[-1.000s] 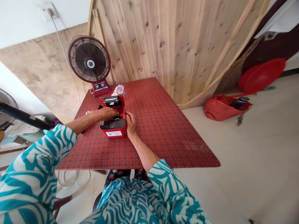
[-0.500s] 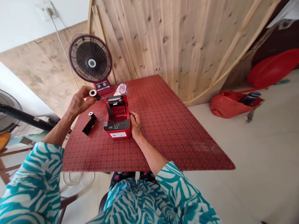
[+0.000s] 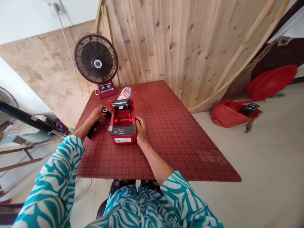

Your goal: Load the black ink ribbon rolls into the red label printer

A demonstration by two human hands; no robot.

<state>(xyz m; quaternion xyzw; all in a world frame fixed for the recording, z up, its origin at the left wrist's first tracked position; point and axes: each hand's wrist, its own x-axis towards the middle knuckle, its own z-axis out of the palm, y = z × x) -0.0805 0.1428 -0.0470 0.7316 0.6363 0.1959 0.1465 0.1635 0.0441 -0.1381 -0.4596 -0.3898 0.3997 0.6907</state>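
Note:
A small red label printer [image 3: 122,139] sits on the table with its lid swung up at the back and its red inner bay showing. Against the printer's right wall is my right hand [image 3: 141,129], its fingers curled along that side. To the printer's left, low over the table, my left hand [image 3: 97,114] pinches a black ribbon roll [image 3: 108,113] with a white core. Its fingertips touch the core end. A second black ribbon roll [image 3: 92,130] lies below my left wrist, partly covered by my forearm.
The table [image 3: 190,152] has a red patterned cover. Behind the printer lies a clear plastic bottle [image 3: 125,92]. A maroon fan [image 3: 97,63] stands at the back left, near a wooden panel wall [image 3: 171,38]. A red bag [image 3: 223,115] rests on the floor to the right.
My left hand has lowered the ribbon roll from above the printer's left side to the table beside it. Ribbon no longer reaches into the bay. My right hand stays at the printer.

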